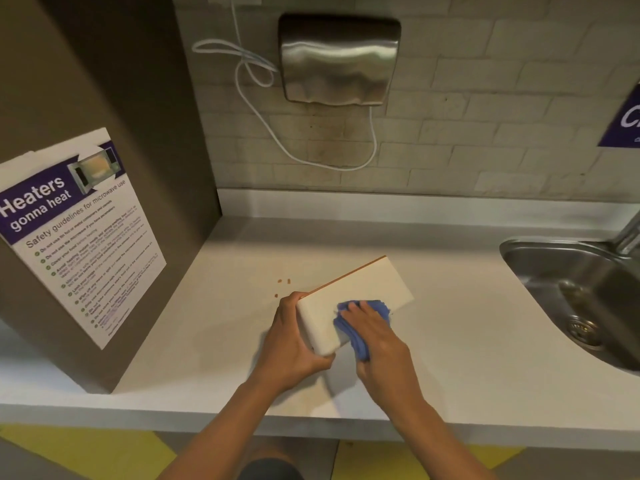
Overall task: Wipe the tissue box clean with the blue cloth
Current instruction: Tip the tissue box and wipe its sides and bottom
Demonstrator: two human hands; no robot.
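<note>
A cream-white tissue box [367, 289] with an orange-brown far edge is tilted up off the white counter [467, 358]. My left hand [291, 344] grips its near left end, fingers curled round the corner. My right hand [377, 337] presses a bunched blue cloth [375, 308] against the box's broad face, near its lower right edge. Part of the cloth hangs under my palm.
Small brown crumbs [284, 282] lie on the counter just left of the box. A steel sink [581, 299] is set in at the right. A brown side panel with a microwave safety poster [79, 233] stands left. A steel hand dryer [339, 60] and white cable [263, 109] hang on the tiled wall.
</note>
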